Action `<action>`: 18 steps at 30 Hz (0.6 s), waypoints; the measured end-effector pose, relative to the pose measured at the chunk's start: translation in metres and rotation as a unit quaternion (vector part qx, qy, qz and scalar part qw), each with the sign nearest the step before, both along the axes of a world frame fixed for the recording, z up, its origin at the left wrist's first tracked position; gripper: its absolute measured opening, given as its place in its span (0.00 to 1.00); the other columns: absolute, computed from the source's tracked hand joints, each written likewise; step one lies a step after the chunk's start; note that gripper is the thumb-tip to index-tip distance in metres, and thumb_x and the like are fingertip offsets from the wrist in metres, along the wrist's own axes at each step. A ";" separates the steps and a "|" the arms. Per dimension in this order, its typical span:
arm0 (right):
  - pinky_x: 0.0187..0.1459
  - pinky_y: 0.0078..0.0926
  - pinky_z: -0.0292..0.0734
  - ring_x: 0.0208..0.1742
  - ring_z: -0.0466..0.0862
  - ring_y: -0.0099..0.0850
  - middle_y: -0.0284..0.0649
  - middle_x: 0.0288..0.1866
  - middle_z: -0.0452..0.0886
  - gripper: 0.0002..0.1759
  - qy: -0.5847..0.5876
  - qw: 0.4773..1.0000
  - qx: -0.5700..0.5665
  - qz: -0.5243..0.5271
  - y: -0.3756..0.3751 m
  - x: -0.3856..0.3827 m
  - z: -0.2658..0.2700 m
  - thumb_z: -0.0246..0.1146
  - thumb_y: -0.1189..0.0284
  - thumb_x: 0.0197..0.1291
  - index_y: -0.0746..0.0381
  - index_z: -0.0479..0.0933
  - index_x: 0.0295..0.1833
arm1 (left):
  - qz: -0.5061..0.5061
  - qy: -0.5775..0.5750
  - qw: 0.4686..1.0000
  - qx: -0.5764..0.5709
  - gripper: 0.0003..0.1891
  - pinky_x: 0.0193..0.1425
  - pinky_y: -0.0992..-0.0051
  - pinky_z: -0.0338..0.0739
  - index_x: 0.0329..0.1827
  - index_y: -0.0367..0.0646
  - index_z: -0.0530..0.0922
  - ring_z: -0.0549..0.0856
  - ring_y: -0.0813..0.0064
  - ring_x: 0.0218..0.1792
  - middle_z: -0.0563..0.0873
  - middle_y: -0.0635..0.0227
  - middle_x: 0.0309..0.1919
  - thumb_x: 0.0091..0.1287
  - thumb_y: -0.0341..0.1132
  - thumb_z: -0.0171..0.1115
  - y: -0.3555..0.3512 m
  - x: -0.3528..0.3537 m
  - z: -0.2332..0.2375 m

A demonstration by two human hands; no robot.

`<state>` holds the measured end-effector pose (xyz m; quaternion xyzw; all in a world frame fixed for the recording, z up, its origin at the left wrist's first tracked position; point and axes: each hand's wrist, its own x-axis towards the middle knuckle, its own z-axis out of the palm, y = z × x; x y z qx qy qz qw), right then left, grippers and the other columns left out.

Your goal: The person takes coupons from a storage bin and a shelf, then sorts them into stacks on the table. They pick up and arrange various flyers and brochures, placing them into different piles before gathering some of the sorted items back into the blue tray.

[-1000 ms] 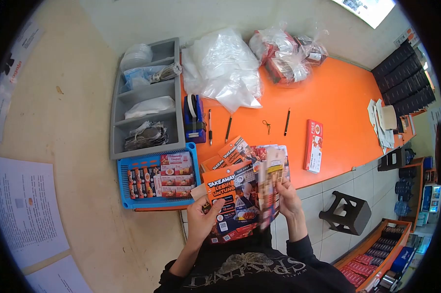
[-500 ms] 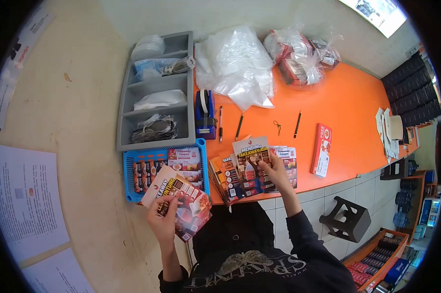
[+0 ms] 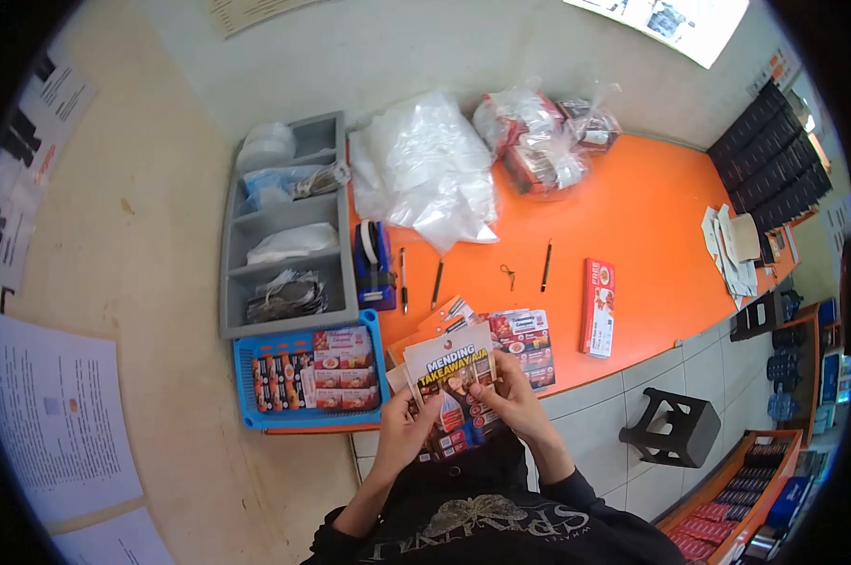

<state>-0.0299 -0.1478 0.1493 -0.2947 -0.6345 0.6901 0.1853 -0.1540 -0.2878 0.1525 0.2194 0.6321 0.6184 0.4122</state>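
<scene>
Both hands hold a stack of printed flyers [image 3: 452,365] in front of my chest, the top one reading "Mending Takeaway Aja". My left hand [image 3: 408,428] grips the lower left edge, thumb on the front. On the right side my right hand [image 3: 518,400] pinches the flyers with its thumb over the print. Behind them, orange flyers [image 3: 455,313] lie partly hidden on the table, beside takeaway coupon sheets [image 3: 531,331]. A blue basket [image 3: 380,353] to the left contains more coupons [image 3: 343,363] and small dark-and-orange printed pieces [image 3: 282,377].
A grey divided tray [image 3: 348,282] and blue tape dispenser [image 3: 375,282] stand at the left. Plastic bags [image 3: 425,169] and bagged red boxes [image 3: 543,155] lie at the back of the orange table [image 3: 632,207]. Pens, a twist tie [image 3: 507,275] and a red-white box [image 3: 598,306] lie forward.
My left hand has brought its flyers rightward from over the basket to those in my right hand. Both hands now hold them together, closer to my body. The view has shifted.
</scene>
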 end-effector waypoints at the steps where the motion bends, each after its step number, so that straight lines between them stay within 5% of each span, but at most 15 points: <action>1: 0.52 0.22 0.70 0.49 0.74 0.23 0.39 0.51 0.74 0.28 0.020 0.998 -0.064 -0.011 0.002 0.003 0.007 0.58 0.78 0.60 0.65 0.57 0.64 | -0.024 0.018 1.000 -0.003 0.15 0.45 0.75 0.71 0.52 0.32 0.69 0.77 0.81 0.39 0.79 0.66 0.37 0.64 0.29 0.52 0.011 0.004 0.009; 4: 0.50 0.23 0.71 0.48 0.74 0.22 0.39 0.51 0.74 0.33 0.020 0.981 -0.190 -0.046 0.014 0.027 0.011 0.58 0.79 0.59 0.66 0.54 0.68 | -0.041 0.100 0.992 0.073 0.28 0.55 0.71 0.68 0.64 0.34 0.53 0.72 0.73 0.53 0.70 0.54 0.53 0.61 0.24 0.51 0.044 0.027 0.004; 6: 0.48 0.24 0.72 0.47 0.75 0.24 0.39 0.52 0.73 0.33 -0.001 0.997 -0.071 -0.034 0.036 0.053 0.011 0.57 0.79 0.59 0.62 0.54 0.69 | -0.099 0.198 0.972 0.073 0.41 0.58 0.69 0.66 0.69 0.40 0.32 0.66 0.66 0.61 0.55 0.48 0.63 0.59 0.21 0.49 0.062 0.035 0.008; 7: 0.47 0.25 0.73 0.47 0.75 0.24 0.39 0.52 0.72 0.33 -0.015 0.999 -0.012 -0.032 0.049 0.069 0.013 0.56 0.79 0.59 0.61 0.54 0.70 | -0.086 0.175 0.979 0.064 0.42 0.58 0.69 0.67 0.69 0.40 0.32 0.67 0.66 0.59 0.57 0.49 0.62 0.59 0.21 0.50 0.069 0.037 0.014; 9: 0.31 0.28 0.76 0.28 0.79 0.29 0.37 0.31 0.79 0.15 -0.159 0.967 0.107 -0.168 0.097 0.109 0.038 0.56 0.79 0.56 0.66 0.71 0.51 | -0.061 0.121 0.990 0.050 0.42 0.56 0.69 0.68 0.70 0.40 0.33 0.70 0.66 0.55 0.61 0.52 0.59 0.59 0.22 0.51 0.090 0.048 0.023; 11: 0.30 0.36 0.75 0.30 0.82 0.44 0.48 0.30 0.80 0.12 -0.186 0.856 0.372 -0.307 0.156 0.140 0.050 0.55 0.78 0.54 0.63 0.71 0.46 | -0.011 0.115 0.992 0.054 0.41 0.53 0.72 0.71 0.71 0.42 0.34 0.73 0.69 0.51 0.64 0.56 0.55 0.61 0.25 0.52 0.107 0.051 0.022; 13: 0.34 0.42 0.75 0.36 0.80 0.50 0.49 0.35 0.81 0.13 -0.372 0.772 0.420 -0.299 0.210 0.170 0.050 0.54 0.73 0.56 0.59 0.70 0.48 | 0.001 0.110 0.992 0.058 0.39 0.52 0.74 0.74 0.71 0.45 0.37 0.74 0.70 0.50 0.65 0.57 0.55 0.62 0.25 0.51 0.125 0.056 0.010; 15: 0.31 0.44 0.74 0.32 0.81 0.48 0.48 0.33 0.81 0.14 -0.475 0.700 0.462 -0.268 0.269 0.203 -0.007 0.56 0.72 0.53 0.58 0.71 0.48 | 0.009 0.122 0.990 0.066 0.37 0.51 0.73 0.74 0.71 0.46 0.39 0.75 0.70 0.49 0.66 0.57 0.54 0.63 0.24 0.50 0.145 0.066 -0.003; 18: 0.31 0.45 0.74 0.32 0.80 0.50 0.49 0.33 0.81 0.16 -0.561 0.706 0.401 -0.160 0.317 0.229 -0.053 0.57 0.70 0.52 0.58 0.70 0.48 | 0.006 0.035 0.999 0.020 0.32 0.57 0.72 0.68 0.70 0.41 0.46 0.74 0.70 0.51 0.69 0.58 0.52 0.64 0.26 0.50 0.185 0.097 -0.005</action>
